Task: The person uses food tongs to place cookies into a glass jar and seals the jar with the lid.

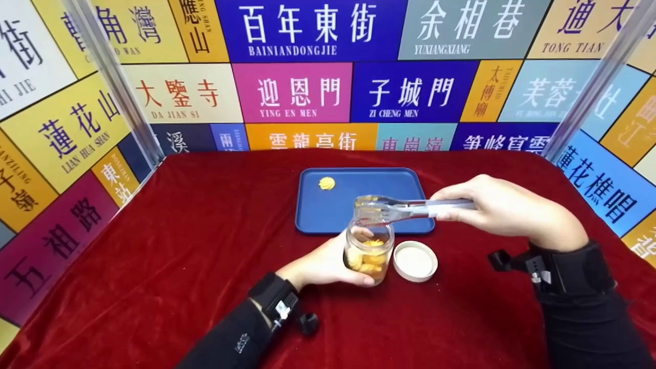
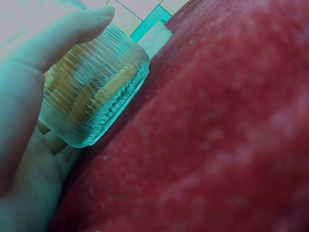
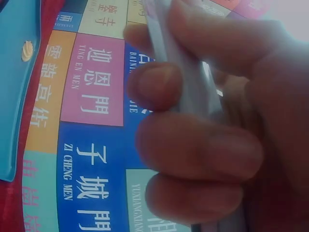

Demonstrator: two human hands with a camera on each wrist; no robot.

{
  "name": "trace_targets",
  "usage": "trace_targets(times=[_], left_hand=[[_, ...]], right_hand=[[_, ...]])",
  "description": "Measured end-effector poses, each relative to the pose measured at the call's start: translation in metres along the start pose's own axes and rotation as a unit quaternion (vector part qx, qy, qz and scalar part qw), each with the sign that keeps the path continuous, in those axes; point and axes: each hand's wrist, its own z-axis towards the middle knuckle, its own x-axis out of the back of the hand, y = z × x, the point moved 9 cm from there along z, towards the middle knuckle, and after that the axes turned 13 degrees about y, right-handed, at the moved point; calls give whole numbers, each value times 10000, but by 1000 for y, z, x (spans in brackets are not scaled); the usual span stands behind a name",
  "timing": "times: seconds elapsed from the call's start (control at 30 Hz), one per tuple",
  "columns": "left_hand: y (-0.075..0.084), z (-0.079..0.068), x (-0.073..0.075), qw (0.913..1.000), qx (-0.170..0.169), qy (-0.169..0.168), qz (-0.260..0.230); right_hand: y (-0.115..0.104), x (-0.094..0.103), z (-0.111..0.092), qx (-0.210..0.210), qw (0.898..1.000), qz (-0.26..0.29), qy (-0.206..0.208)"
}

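Observation:
My left hand (image 1: pixel 328 261) grips a ribbed glass jar (image 1: pixel 382 274) standing on the red cloth, thumb across its near side. Several yellow swirled cookies (image 1: pixel 373 259) lie inside; the left wrist view shows them through the ribbed glass (image 2: pixel 96 92). In my right hand (image 1: pixel 505 207) is a pair of tongs (image 1: pixel 410 209), held roughly level. The head of the tongs is over the jar's mouth; whether it holds anything is hard to make out. The right wrist view shows fingers curled round the tongs' handle (image 3: pixel 186 77).
Behind the jar lies a blue tray (image 1: pixel 359 177) with one yellow cookie (image 1: pixel 327 183) near its back left. A round whitish lid (image 1: pixel 415 261) lies just right of the jar. Red cloth (image 1: pixel 220 215) covers the table, with metal posts (image 1: pixel 123 87) and patterned walls around it.

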Motion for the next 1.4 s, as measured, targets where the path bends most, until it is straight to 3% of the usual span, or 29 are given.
trace_targets(times=[0.17, 0.6, 1.2, 1.4], left_hand=[[4, 0, -2, 9998, -159, -96, -114], [3, -1, -2, 9998, -118, -76, -116], [4, -2, 0, 9999, -83, -34, -91], [2, -2, 0, 10000, -76, -39, -52]], right_hand=[[1, -4, 1, 93, 9999, -1, -112], [4, -4, 0, 34, 9999, 31, -155], [15, -7, -3, -765, 9944, 589, -435], [30, -4, 2, -882, 9959, 191, -12]])
